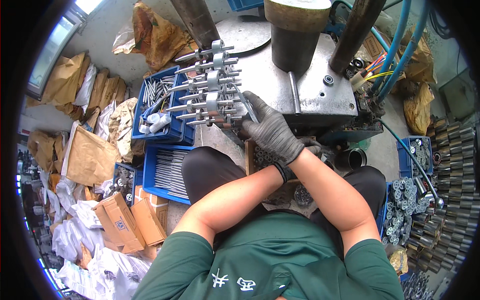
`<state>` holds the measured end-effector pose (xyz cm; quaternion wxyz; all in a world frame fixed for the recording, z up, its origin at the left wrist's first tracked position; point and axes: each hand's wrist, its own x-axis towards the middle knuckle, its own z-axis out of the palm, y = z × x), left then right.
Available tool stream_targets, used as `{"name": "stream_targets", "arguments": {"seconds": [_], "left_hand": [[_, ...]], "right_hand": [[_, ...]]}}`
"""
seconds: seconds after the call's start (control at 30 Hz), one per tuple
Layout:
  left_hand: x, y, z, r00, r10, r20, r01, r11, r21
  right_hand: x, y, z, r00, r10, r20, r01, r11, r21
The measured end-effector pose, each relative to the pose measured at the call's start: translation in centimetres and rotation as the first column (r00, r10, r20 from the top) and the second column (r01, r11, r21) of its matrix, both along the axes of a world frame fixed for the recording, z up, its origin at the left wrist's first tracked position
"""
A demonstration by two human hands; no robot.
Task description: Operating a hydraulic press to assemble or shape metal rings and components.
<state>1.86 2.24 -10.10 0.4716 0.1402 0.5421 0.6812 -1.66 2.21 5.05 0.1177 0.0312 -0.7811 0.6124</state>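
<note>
My right hand (pixel 272 132), in a grey glove, is closed around a slender metal shaft (pixel 250 109) at the left front corner of the press bed. Just left of it, several pointed shafts fitted with round metal rotors (pixel 212 80) lie in a row with their tips facing left. My left forearm crosses under the right one. Its gloved hand (pixel 313 145) is low in front of the bed, near a wooden box of small ring-shaped parts (pixel 262 157); its fingers are mostly hidden. A loose metal pin (pixel 294 92) and a small bearing (pixel 328 80) rest on the bed.
The press ram (pixel 297 35) stands over the steel bed (pixel 315 97) between two columns. Blue bins of shafts (pixel 170 170) and loose pins (pixel 157 92) are at left, beside cardboard boxes (pixel 120 222). Metal discs (pixel 400 205) and stacked cylinders (pixel 452 185) fill the right. Blue hoses (pixel 397 50) hang far right.
</note>
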Motion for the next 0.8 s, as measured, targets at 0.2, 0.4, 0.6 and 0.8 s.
{"name": "stream_targets", "arguments": {"seconds": [0.2,0.4,0.6,0.8], "left_hand": [[0.2,-1.0,1.9,0.996,-0.020,0.091,0.016,0.999,0.048],[0.8,0.7,2.1,0.987,0.031,0.160,-0.059,0.983,0.173],[-0.4,-0.2,-2.5,0.398,0.111,0.911,-0.758,0.599,0.258],[-0.9,-0.3,12.7,0.897,0.220,0.384,-0.312,0.930,0.196]], "right_hand": [[1.4,1.0,5.1,0.819,0.495,0.291,-0.132,0.655,-0.744],[1.5,0.7,2.0,0.951,0.224,0.212,-0.124,0.906,-0.405],[4.0,3.5,6.1,0.927,0.239,0.290,-0.046,0.839,-0.542],[9.7,11.0,6.5,0.967,0.070,0.247,0.049,0.894,-0.445]]}}
